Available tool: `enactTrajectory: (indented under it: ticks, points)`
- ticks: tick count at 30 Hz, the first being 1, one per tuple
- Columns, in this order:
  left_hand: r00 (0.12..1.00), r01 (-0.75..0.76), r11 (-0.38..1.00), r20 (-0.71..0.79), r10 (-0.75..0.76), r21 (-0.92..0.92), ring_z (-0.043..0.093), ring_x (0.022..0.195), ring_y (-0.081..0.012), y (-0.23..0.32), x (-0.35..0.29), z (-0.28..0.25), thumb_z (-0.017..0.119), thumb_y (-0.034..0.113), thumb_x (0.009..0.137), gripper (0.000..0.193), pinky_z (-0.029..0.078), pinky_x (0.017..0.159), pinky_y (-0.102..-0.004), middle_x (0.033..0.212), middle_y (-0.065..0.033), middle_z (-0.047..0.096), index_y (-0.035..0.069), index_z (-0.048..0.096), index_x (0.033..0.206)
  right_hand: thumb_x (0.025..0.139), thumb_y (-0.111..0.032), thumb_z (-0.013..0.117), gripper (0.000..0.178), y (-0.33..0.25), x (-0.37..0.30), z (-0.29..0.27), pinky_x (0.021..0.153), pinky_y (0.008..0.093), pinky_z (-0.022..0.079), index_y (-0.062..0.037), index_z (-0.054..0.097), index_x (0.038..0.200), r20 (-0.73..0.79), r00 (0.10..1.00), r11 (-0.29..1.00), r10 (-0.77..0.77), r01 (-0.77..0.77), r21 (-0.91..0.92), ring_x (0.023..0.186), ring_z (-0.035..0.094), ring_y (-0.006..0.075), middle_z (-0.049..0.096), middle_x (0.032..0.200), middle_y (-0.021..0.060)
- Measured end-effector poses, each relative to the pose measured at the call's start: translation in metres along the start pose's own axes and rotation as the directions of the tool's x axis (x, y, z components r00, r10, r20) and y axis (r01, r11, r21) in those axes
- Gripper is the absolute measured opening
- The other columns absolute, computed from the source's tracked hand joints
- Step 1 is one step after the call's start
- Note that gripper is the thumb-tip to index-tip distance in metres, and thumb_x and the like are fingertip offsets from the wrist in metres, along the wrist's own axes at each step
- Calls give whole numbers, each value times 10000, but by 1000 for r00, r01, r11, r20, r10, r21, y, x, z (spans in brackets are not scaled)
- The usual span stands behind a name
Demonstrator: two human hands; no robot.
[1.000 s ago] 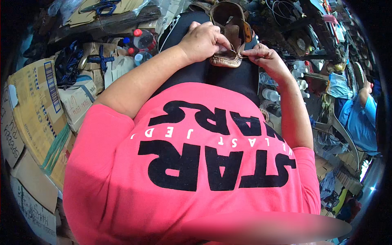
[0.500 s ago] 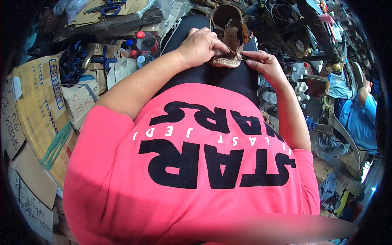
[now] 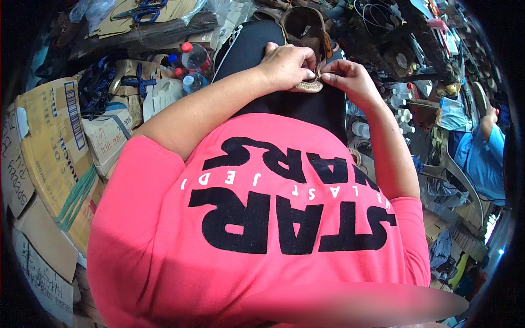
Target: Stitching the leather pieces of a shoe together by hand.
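A brown leather moccasin-style shoe (image 3: pixel 309 87) rests across my dark-trousered thighs, its opening away from me and its pale, stitched toe toward me. My left hand (image 3: pixel 290 65) reaches over the toe from the left, thumb and fingers pinched together at the seam and covering part of it. Close by on the right, my right hand (image 3: pixel 349 79) is closed in a pinch of thumb and forefinger at the toe's edge. A thin thread seems to run between the two sets of fingertips, too fine to follow clearly.
Left of me are bottles with red and blue caps (image 3: pixel 194 57), a white box (image 3: pixel 106 136) and a large cardboard box (image 3: pixel 52 136). Blue-handled scissors (image 3: pixel 146 12) lie at upper left. Several small bottles (image 3: pixel 403 116) stand to the right; a person in blue (image 3: pixel 484 158) sits farther right.
My left hand has moved right and slightly down, over more of the toe, its forefinger now curled in. My right hand has shifted a little up and left, closer to the left.
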State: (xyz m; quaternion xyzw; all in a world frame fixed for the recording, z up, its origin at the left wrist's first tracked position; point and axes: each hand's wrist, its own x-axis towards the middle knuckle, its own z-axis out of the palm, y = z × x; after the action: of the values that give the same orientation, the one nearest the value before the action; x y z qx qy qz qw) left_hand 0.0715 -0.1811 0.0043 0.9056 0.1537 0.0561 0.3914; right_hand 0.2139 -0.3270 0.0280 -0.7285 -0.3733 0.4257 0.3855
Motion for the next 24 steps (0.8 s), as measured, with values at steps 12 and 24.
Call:
enactTrajectory:
  ticks: [12,24]
  points:
    - [990,-136,960,63,124,243,551,918,-230,-2,-14,-26,609,242,811,103,345,815,-414,835,-20,648,157,644,857,787,-140,724,138,11,1,-18,679,213,418,-40,631,768,8,1000,999,17,-18,50,704,502,55,591,744,-35]
    - [988,-115,991,114,106,69,638,815,-316,-1,0,-11,552,187,855,152,490,723,-395,832,-124,662,81,608,948,786,-109,701,109,13,-44,-37,710,224,401,-15,648,798,-60,997,997,-45,48,55,810,491,82,499,886,0]
